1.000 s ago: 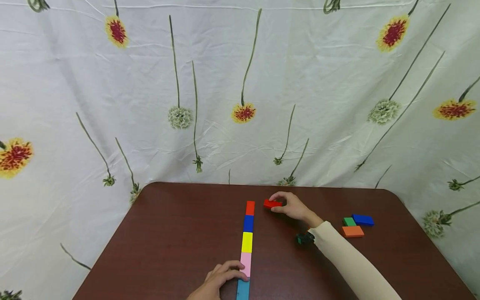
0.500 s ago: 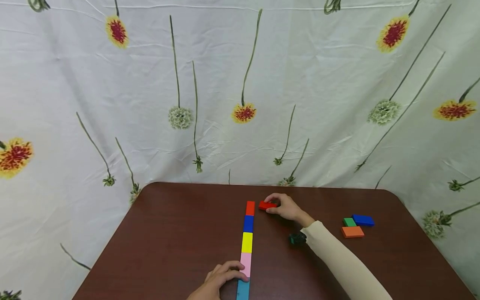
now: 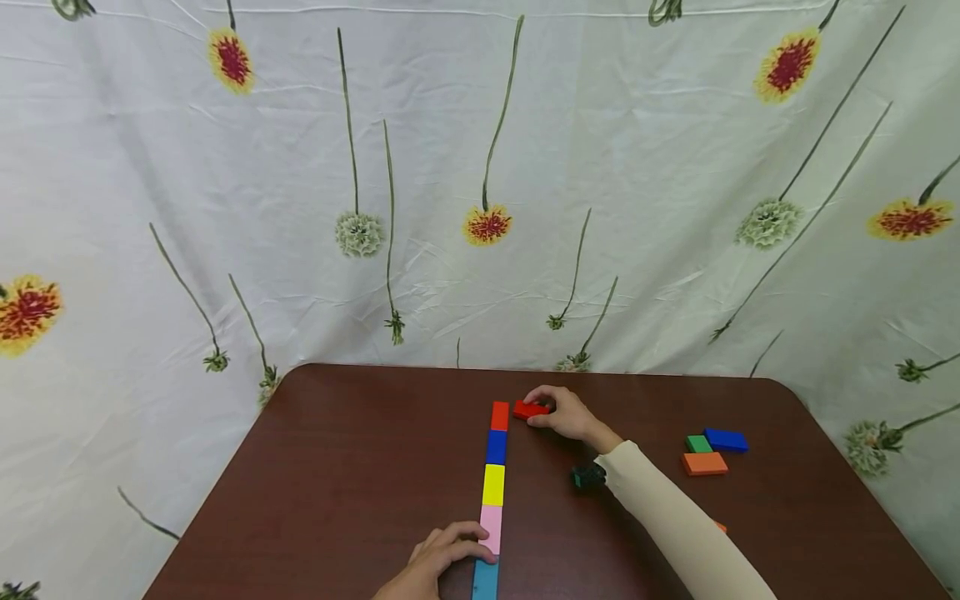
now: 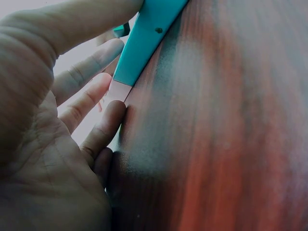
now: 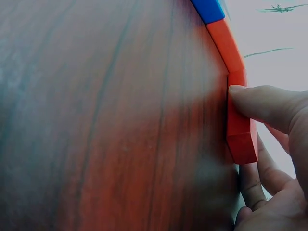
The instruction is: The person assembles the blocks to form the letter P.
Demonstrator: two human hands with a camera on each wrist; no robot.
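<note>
A straight row of flat blocks runs toward the far table edge: light blue [image 3: 485, 581], pink [image 3: 491, 521], yellow [image 3: 493, 485], blue [image 3: 496, 447] and orange-red [image 3: 500, 415]. My left hand [image 3: 438, 557] rests against the near part of the row, fingertips on the pink and light blue blocks, fingers relaxed. Just right of the row's far end, my right hand [image 3: 570, 414] pinches a red block [image 3: 529, 410] between thumb and fingers. In the right wrist view, the thumb presses the side of this red block [image 5: 238, 118], whose far end overlaps the orange-red block [image 5: 226, 43].
Right of the right arm lie a green block [image 3: 698, 444], a blue block [image 3: 726, 441] and an orange block [image 3: 705, 464], close together. A bit of orange [image 3: 721, 527] shows beside the sleeve. Behind the dark brown table [image 3: 360, 467] hangs a flowered cloth [image 3: 420, 167].
My right hand has slid left with the red block, bringing it close to the far end of the row. The left hand stays in place. A bit of orange has appeared beside the sleeve.
</note>
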